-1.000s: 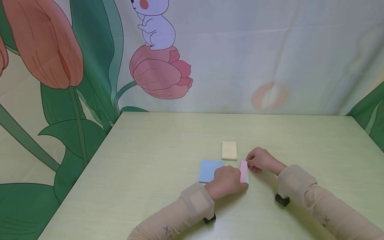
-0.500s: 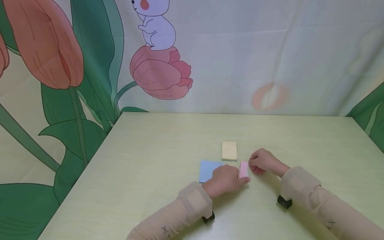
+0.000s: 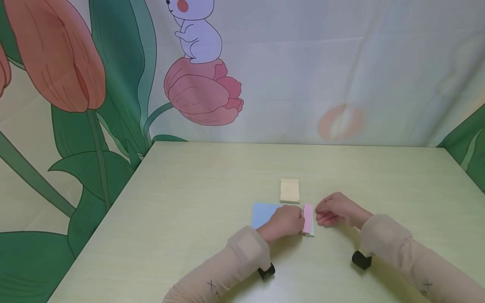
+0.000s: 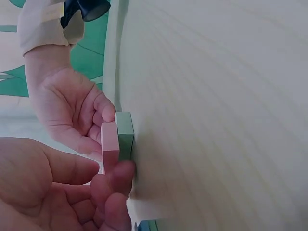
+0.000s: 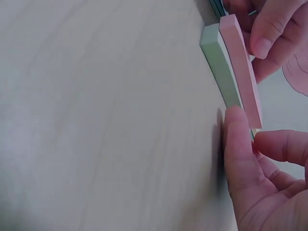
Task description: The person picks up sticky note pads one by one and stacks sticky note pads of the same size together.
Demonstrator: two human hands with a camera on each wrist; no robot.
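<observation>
A narrow pink sticky note pad (image 3: 307,219) lies on a pale green pad (image 4: 125,130) of similar shape, whose edge shows along the right side. My left hand (image 3: 285,221) is at the pink pad's left side, fingers loosely bent and fingertips right at its edge. Seen from the right wrist, the left thumb (image 5: 265,41) is beside the pink pad. My right hand (image 3: 338,210) is just right of the stack, with a small gap in the head view. Its thumb and index finger (image 5: 237,144) are apart near the stack's end. The left hand partly covers a blue square pad (image 3: 262,213).
A pale yellow pad (image 3: 289,190) lies behind the blue and pink ones. All rest on a light wooden table (image 3: 204,176). Behind it hangs a cloth backdrop (image 3: 288,84) printed with tulips and a white animal.
The left thumb has drawn back from the pink pad's near end, so more of the pink and green stack shows. My right hand has moved slightly right and nearer to me.
</observation>
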